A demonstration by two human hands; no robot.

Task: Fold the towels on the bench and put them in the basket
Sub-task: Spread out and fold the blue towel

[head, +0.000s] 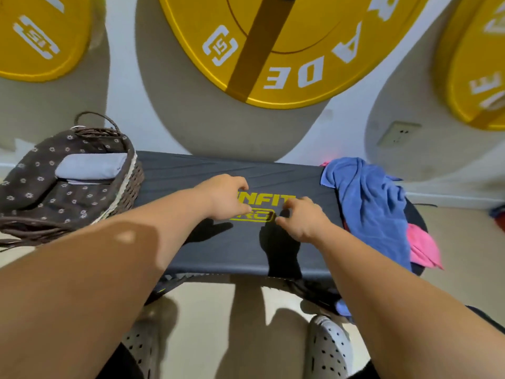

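Note:
A black padded bench (196, 242) with yellow lettering runs across the middle. My left hand (224, 196) and my right hand (303, 218) hover over the lettering, fingers curled and apart, holding nothing. A crumpled blue towel (369, 203) lies on the bench's right end, with a pink towel (422, 248) partly under it and hanging off the edge. At the left end stands a dark wicker basket (131, 187) with a flowered brown liner; a folded grey towel (90, 166) lies inside it.
Large yellow weight plates (287, 50) hang on the white wall behind the bench. A wall socket (397, 132) sits at the right. My feet in grey perforated clogs (328, 348) stand on the beige floor below the bench.

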